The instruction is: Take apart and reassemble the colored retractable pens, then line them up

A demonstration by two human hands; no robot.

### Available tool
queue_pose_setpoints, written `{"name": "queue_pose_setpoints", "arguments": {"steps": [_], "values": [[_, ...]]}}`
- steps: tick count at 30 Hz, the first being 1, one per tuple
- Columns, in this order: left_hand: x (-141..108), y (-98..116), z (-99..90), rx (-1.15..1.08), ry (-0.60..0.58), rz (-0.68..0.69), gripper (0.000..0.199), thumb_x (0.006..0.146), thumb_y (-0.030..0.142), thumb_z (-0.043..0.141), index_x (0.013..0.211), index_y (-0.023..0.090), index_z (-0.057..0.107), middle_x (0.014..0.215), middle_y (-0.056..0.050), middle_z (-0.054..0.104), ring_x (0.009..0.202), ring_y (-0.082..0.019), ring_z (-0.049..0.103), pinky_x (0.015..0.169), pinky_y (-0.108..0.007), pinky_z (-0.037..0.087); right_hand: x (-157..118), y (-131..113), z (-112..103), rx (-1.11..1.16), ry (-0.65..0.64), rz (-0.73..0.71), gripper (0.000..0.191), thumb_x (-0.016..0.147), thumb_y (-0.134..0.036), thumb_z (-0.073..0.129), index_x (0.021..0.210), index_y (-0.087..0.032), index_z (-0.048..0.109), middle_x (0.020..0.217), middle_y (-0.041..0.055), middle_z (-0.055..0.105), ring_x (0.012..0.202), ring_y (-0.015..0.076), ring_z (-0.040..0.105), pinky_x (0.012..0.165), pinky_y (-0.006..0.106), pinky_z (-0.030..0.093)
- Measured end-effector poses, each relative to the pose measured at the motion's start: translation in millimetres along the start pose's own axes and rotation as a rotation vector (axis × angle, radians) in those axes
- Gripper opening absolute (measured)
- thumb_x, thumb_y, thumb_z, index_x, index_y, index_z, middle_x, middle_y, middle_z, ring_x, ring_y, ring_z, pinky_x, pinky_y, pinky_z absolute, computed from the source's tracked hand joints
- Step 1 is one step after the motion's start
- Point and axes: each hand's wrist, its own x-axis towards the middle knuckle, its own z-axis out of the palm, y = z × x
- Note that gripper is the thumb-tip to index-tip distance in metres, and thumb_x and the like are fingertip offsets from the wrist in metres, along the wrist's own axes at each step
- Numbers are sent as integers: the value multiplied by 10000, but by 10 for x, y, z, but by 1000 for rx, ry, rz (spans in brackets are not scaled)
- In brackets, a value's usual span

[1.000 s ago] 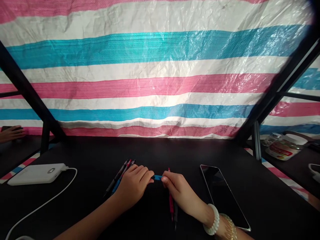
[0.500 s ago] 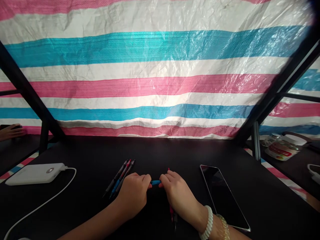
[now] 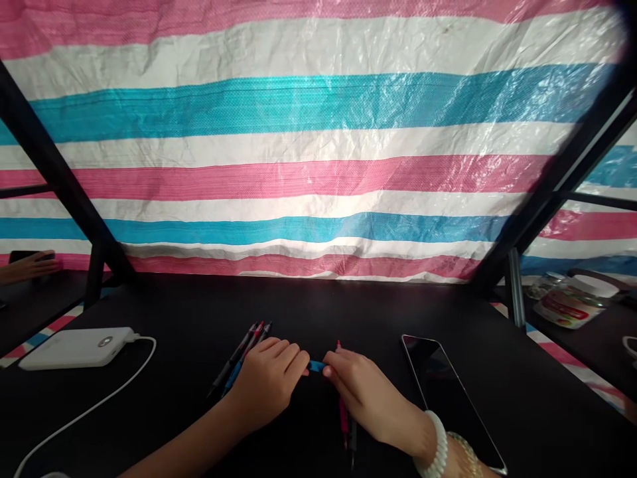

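Observation:
Between my two hands, low in the middle of the head view, a small blue object (image 3: 316, 366), perhaps part of a pen, is held at both ends. My left hand (image 3: 273, 382) is closed round its left end, and my right hand (image 3: 355, 388) pinches its right end. Several pens (image 3: 233, 358) lie together on the black table just left of my left hand, partly hidden by it. A pink pen (image 3: 344, 421) and a dark pen (image 3: 353, 441) lie partly under my right hand.
A phone (image 3: 450, 401) lies on the table (image 3: 318, 302) at the right. A white power bank (image 3: 77, 348) with a cable (image 3: 107, 394) is at the left. Black frame bars rise on both sides. Jars (image 3: 572, 302) stand far right; another person's hand (image 3: 34, 267) shows far left.
The view has shifted slightly. My left hand's fingers have rolled further over the blue object, and my right hand has turned a little; both still hold it.

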Motion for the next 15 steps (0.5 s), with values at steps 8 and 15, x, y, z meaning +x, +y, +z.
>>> {"name": "queue_pose_setpoints", "arguments": {"steps": [8, 15], "values": [[31, 68, -20, 137, 33, 159, 177, 882, 65, 484, 826, 174, 612, 651, -13, 583, 603, -173, 510, 673, -349, 386, -21, 65, -1, 504, -313, 177, 321, 1009, -274, 327, 806, -188, 560, 625, -35, 433, 560, 109, 404, 530, 221, 326], [-32, 145, 92, 39, 63, -42, 273, 835, -3, 416, 648, 186, 477, 559, 17, 494, 497, -139, 443, 548, -309, 318, -12, -69, 148, -230, -29, 134, 190, 899, -105, 456, 736, -195, 494, 592, -15, 570, 479, 114, 429, 502, 279, 189]]}}
